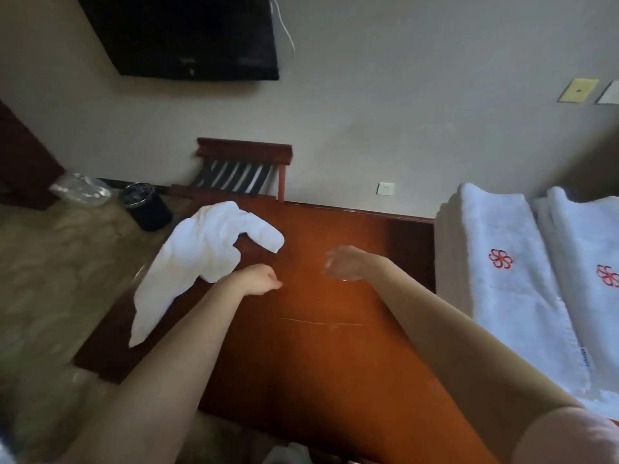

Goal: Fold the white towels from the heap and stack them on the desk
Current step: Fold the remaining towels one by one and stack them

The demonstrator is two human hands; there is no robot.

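Towel (pixel 204 259), white, crumpled, lies on left edge of desk (pixel 335 346), w/ one long end draping off the side toward the floor and a shorter lobe curling right across the wood. Not folded at all yet, no flat panel, edges hard to pick out in the bunching. Left hand (pixel 259 279) sits just beside towel's near-right edge, fingers curled into a loose fist, gripping nothing as far as visible; may brush the cloth, can't tell. Right hand (pixel 341 264) hovers over bare desk centre, well apart from towel, fingers half spread and slack, holding nothing; blurred, so exact pose unclear. Folded stacks (pixel 495 262) w/ red flower emblem occupy right end of desk, a second pile (pixel 589 262) just beside it, both neat, long edges roughly parallel. Judged step: between towels, i.e. reaching for next piece, w/ grab not yet made. Next move prob needs both hands on the crumpled piece, pulling hanging end back up onto the wood, then finding two corners and spreading flat on the open middle before first fold. Risk: dangling end drags whole thing off desk if only near lobe gets tugged. Beyond desk: luggage rack (pixel 244 172) against wall, dark bin (pixel 147 205) on floor, TV (pixel 187 35) mounted above, wall socket (pixel 385 188) near desk's back edge.
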